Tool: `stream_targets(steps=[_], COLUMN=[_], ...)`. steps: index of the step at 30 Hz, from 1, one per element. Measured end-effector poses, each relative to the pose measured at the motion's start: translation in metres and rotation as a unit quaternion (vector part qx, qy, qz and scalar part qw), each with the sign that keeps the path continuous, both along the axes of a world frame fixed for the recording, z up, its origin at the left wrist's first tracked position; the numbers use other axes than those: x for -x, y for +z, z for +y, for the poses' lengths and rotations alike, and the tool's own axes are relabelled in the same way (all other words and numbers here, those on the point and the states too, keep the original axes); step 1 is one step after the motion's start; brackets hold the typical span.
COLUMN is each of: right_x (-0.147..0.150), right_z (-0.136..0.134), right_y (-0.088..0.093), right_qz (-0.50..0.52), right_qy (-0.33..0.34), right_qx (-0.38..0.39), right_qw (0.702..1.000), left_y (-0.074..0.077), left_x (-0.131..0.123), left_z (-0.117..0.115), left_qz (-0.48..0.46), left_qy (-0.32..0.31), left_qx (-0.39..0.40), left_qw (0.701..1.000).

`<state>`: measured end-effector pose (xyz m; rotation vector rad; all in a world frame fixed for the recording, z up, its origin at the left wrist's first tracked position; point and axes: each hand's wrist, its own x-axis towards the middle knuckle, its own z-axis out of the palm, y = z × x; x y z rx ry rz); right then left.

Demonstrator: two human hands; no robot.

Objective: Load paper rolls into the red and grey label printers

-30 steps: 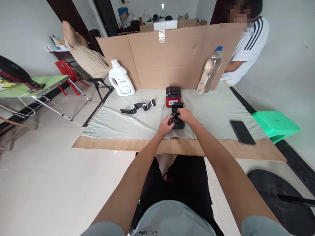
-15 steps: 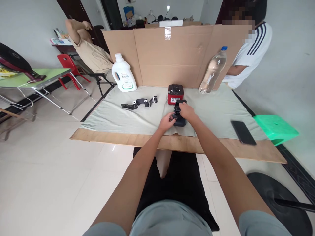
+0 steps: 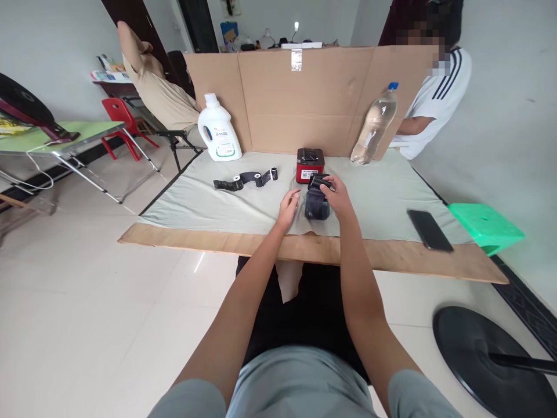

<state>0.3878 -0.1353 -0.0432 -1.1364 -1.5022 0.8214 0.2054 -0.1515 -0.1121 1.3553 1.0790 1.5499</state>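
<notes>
A small dark box-shaped device sits on the cloth between my hands, with a black lid-like part at its far end. My right hand grips that black part from the right with thumb and fingers; whether it is hinged to the device I cannot tell. To the left, my left hand is apart from the device, its fingers loosely extended and holding nothing. Directly behind stands a red and black box with a white label. Black strips with small rolls lie farther left.
A white detergent jug and a clear bottle with a blue cap stand before a cardboard screen. A phone lies at the right, near the wooden table edge. Two other people sit beyond.
My left hand has let go of the device and drawn back to the left. My right hand has turned, and the black part now sits lower over the device's far end.
</notes>
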Motion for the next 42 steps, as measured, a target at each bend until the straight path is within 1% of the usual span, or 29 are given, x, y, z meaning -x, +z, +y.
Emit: stream_targets(steps=[3, 6, 8, 10, 12, 14, 16, 18, 22, 26, 29, 33, 39, 42], right_x=[0.009, 0.019, 0.027, 0.035, 0.042, 0.047, 0.05, 0.053, 0.059, 0.06, 0.06, 0.062, 0.062, 0.061], right_z=[-0.006, -0.005, -0.005, -0.007, -0.011, -0.015, -0.017, -0.016, -0.011, -0.01, -0.012, -0.012, -0.009, -0.008], right_y=[0.002, 0.005, 0.005, 0.002, -0.005, -0.012, -0.02, -0.027, -0.036, -0.042, -0.046, -0.05, -0.052, -0.052], right_qz=[0.055, 0.063, 0.052, 0.025, -0.007, -0.023, -0.015, -0.001, 0.032, 0.094, 0.127, 0.112, 0.114, 0.079], right_qy=[-0.015, 0.0, 0.029, 0.062, 0.091, 0.107, 0.099, 0.072, 0.032, 0.041, 0.049, 0.037, 0.038, 0.025], right_qx=[-0.028, -0.056, -0.063, -0.054, -0.037, -0.023, -0.018, -0.025, -0.037, -0.049, -0.056, -0.037, -0.043, -0.041], right_qw=[0.998, 0.996, 0.996, 0.996, 0.995, 0.994, 0.995, 0.997, 0.998, 0.993, 0.989, 0.992, 0.992, 0.996], left_y=[0.003, 0.004, 0.004, 0.002, 0.001, 0.001, 0.003, 0.005, 0.009, 0.009, 0.005, 0.001, 0.006, 0.006], left_x=[0.001, 0.0, 0.0, -0.001, -0.001, -0.001, 0.0, 0.0, 0.002, 0.003, 0.002, 0.002, 0.004, 0.003], left_z=[-0.003, -0.003, -0.001, 0.002, 0.005, 0.006, 0.007, 0.006, 0.002, 0.0, 0.0, 0.0, -0.006, -0.009], left_qz=[-0.01, -0.036, -0.059, -0.083, -0.099, -0.094, -0.079, -0.074, -0.08, -0.076, -0.085, -0.086, -0.09, -0.079], left_qy=[0.016, 0.001, -0.014, -0.011, 0.003, 0.019, 0.03, 0.037, 0.03, 0.01, 0.008, 0.001, 0.003, -0.001], left_qx=[-0.017, -0.009, 0.005, 0.011, -0.004, -0.027, -0.031, -0.023, -0.04, -0.07, -0.064, -0.038, -0.078, -0.071], left_qw=[1.0, 0.999, 0.998, 0.996, 0.995, 0.995, 0.996, 0.996, 0.996, 0.995, 0.994, 0.996, 0.993, 0.994])
